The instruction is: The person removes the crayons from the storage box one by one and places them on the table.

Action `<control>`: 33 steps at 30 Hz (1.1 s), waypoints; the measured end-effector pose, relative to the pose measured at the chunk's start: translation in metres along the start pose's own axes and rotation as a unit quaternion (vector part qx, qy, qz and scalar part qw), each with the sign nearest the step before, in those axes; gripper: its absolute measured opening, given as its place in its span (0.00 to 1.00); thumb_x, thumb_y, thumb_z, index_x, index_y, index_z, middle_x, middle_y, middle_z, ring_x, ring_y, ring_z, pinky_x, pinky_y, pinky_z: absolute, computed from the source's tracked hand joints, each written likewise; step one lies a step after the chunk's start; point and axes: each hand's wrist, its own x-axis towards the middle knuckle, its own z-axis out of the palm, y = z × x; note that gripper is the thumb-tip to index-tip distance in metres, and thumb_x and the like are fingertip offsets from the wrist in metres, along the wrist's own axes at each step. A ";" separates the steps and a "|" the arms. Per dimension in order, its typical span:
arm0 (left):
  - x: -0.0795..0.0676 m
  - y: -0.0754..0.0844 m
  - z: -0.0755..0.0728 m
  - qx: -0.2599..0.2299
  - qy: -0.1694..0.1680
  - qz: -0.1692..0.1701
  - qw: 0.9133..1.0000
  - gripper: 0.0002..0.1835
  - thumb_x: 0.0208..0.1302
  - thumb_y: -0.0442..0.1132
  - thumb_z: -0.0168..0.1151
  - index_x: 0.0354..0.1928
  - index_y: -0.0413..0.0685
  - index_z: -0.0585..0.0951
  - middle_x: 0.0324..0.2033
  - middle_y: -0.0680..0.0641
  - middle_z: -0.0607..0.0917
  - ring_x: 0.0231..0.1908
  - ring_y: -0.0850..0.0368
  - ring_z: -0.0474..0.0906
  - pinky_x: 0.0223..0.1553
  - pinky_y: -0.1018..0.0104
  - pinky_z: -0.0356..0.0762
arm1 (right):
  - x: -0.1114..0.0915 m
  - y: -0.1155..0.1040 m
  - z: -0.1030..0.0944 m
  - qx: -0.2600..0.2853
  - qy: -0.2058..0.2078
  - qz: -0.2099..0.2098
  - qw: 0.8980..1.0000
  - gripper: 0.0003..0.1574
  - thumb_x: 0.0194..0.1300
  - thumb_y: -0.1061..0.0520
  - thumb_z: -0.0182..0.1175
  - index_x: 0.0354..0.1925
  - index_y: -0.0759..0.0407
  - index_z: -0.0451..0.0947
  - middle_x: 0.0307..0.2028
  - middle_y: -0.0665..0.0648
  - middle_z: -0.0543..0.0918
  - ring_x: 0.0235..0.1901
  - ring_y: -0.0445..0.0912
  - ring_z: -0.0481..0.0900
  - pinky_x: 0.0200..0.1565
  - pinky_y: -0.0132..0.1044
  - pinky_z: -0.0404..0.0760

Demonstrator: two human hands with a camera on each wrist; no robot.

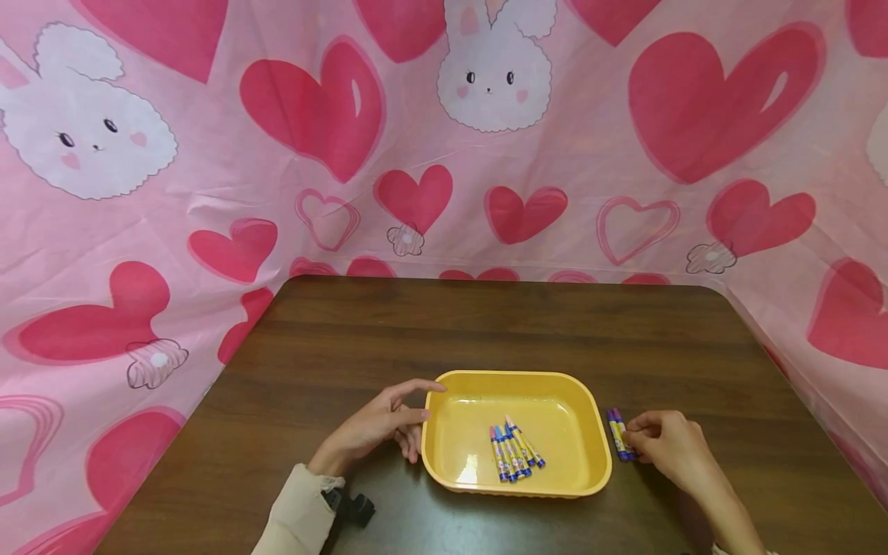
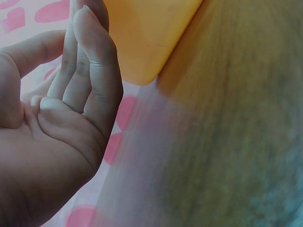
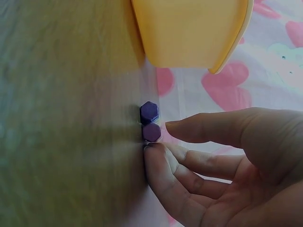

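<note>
The yellow tray [image 1: 513,489] sits on the table with several crayons [image 1: 509,455] in yellow wrappers inside. My left hand [image 1: 378,424] is at the tray's left side, fingers extended, the index fingertip reaching over the rim. Just right of the tray, two purple-ended crayons [image 1: 617,435] lie side by side on the table. Over the nearer one bends my right hand [image 1: 669,447]. In the right wrist view, a fingertip is right against the lower crayon [image 3: 152,132], while the thumb [image 3: 203,126] stands slightly off it; the other crayon [image 3: 149,112] lies beyond.
The dark wooden table [image 1: 513,324] extends behind the tray. A pink cloth [image 1: 416,116] with hearts and rabbits hangs around the table's far side and both sides. A black strap and small device [image 1: 350,505] are on the left wrist.
</note>
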 end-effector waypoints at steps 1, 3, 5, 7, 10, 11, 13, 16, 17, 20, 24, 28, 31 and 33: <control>0.000 0.000 0.000 0.001 0.001 0.000 1.000 0.26 0.75 0.34 0.54 0.72 0.41 0.64 0.23 0.43 0.86 0.19 0.52 0.84 0.24 0.64 0.83 | 0.000 0.000 0.000 0.001 -0.001 0.000 1.000 0.08 0.64 0.61 0.65 0.36 0.68 0.83 0.30 0.57 0.87 0.25 0.46 0.85 0.28 0.35 0.85; 0.000 0.000 0.000 0.001 0.001 0.000 1.000 0.27 0.75 0.34 0.54 0.72 0.41 0.63 0.23 0.43 0.86 0.19 0.52 0.84 0.24 0.64 0.84 | 0.001 0.000 -0.001 0.001 -0.001 0.000 1.000 0.09 0.64 0.60 0.65 0.37 0.68 0.83 0.30 0.58 0.87 0.25 0.46 0.85 0.28 0.35 0.85; 0.001 0.000 0.000 0.001 0.001 0.000 1.000 0.27 0.75 0.33 0.54 0.72 0.41 0.63 0.23 0.42 0.86 0.19 0.52 0.84 0.24 0.63 0.84 | 0.000 0.000 -0.002 -0.005 0.001 0.002 1.000 0.09 0.65 0.59 0.65 0.37 0.67 0.84 0.30 0.57 0.87 0.25 0.46 0.85 0.28 0.35 0.84; 0.001 0.000 0.000 0.000 0.002 -0.001 1.000 0.27 0.75 0.33 0.54 0.72 0.41 0.63 0.23 0.42 0.86 0.19 0.52 0.84 0.24 0.63 0.84 | -0.001 0.000 -0.004 -0.013 0.009 0.002 1.000 0.10 0.65 0.58 0.65 0.38 0.66 0.84 0.30 0.57 0.88 0.25 0.45 0.85 0.28 0.34 0.84; 0.002 0.000 0.000 0.001 0.003 -0.003 1.000 0.26 0.74 0.33 0.54 0.72 0.41 0.64 0.23 0.42 0.86 0.19 0.52 0.84 0.24 0.63 0.84 | -0.003 0.000 -0.007 -0.031 0.036 0.001 0.999 0.12 0.66 0.55 0.65 0.39 0.65 0.85 0.31 0.58 0.88 0.24 0.43 0.85 0.28 0.34 0.82; 0.002 0.000 0.000 0.001 0.004 -0.004 1.000 0.26 0.74 0.33 0.54 0.72 0.42 0.64 0.23 0.42 0.86 0.19 0.52 0.84 0.24 0.63 0.84 | -0.003 0.000 -0.008 -0.036 0.047 0.000 0.998 0.14 0.66 0.54 0.65 0.40 0.65 0.85 0.31 0.58 0.89 0.24 0.43 0.85 0.28 0.35 0.82; 0.002 0.000 0.000 0.001 0.004 -0.004 1.000 0.26 0.74 0.33 0.54 0.72 0.42 0.64 0.23 0.42 0.86 0.19 0.52 0.84 0.24 0.64 0.83 | -0.003 -0.001 -0.009 -0.041 0.065 -0.001 0.997 0.17 0.67 0.51 0.65 0.41 0.65 0.85 0.31 0.58 0.89 0.24 0.42 0.86 0.28 0.34 0.80; 0.002 0.000 0.000 -0.001 0.004 -0.003 1.000 0.26 0.75 0.32 0.54 0.72 0.42 0.64 0.23 0.43 0.86 0.19 0.52 0.84 0.24 0.64 0.83 | -0.003 -0.003 -0.009 -0.048 0.084 -0.002 0.995 0.18 0.67 0.50 0.64 0.42 0.66 0.84 0.30 0.56 0.89 0.24 0.42 0.85 0.28 0.33 0.77; 0.002 0.000 0.000 -0.001 0.005 -0.004 1.000 0.26 0.74 0.33 0.54 0.72 0.42 0.64 0.23 0.43 0.86 0.19 0.52 0.84 0.24 0.64 0.83 | -0.003 -0.003 -0.008 -0.049 0.088 -0.003 0.995 0.18 0.67 0.50 0.64 0.42 0.65 0.84 0.30 0.55 0.89 0.24 0.41 0.85 0.28 0.33 0.77; 0.002 0.000 0.000 0.000 0.006 -0.006 1.000 0.26 0.74 0.33 0.54 0.72 0.42 0.64 0.23 0.43 0.87 0.19 0.52 0.84 0.24 0.64 0.83 | -0.004 -0.005 -0.007 -0.051 0.102 -0.012 0.993 0.18 0.67 0.50 0.64 0.42 0.65 0.84 0.29 0.53 0.88 0.24 0.41 0.85 0.28 0.32 0.75; 0.003 0.000 0.001 0.000 0.005 -0.006 1.000 0.26 0.75 0.33 0.54 0.72 0.43 0.64 0.23 0.44 0.87 0.19 0.53 0.84 0.24 0.64 0.83 | -0.006 -0.008 -0.007 -0.051 0.113 -0.034 0.992 0.16 0.67 0.51 0.65 0.42 0.64 0.85 0.30 0.53 0.88 0.24 0.40 0.84 0.28 0.32 0.77; 0.002 -0.001 0.001 -0.005 0.000 0.001 1.000 0.26 0.75 0.32 0.52 0.72 0.42 0.64 0.23 0.44 0.87 0.19 0.53 0.84 0.24 0.64 0.83 | -0.007 -0.014 -0.008 -0.053 0.124 -0.059 0.989 0.14 0.65 0.52 0.67 0.41 0.62 0.85 0.31 0.52 0.88 0.26 0.42 0.85 0.29 0.32 0.79; 0.001 -0.001 0.001 -0.008 -0.001 0.005 1.000 0.26 0.75 0.32 0.52 0.72 0.41 0.63 0.23 0.44 0.86 0.19 0.53 0.84 0.24 0.64 0.83 | -0.008 -0.019 -0.009 -0.059 0.141 -0.077 0.985 0.12 0.63 0.52 0.69 0.39 0.60 0.86 0.30 0.51 0.88 0.29 0.46 0.86 0.31 0.32 0.78; 0.001 -0.001 0.001 -0.008 0.000 0.006 1.000 0.26 0.75 0.32 0.53 0.72 0.40 0.63 0.22 0.44 0.86 0.19 0.53 0.84 0.24 0.64 0.83 | -0.008 -0.023 -0.009 -0.066 0.154 -0.089 0.982 0.11 0.61 0.53 0.70 0.38 0.59 0.86 0.30 0.50 0.88 0.31 0.47 0.85 0.32 0.32 0.78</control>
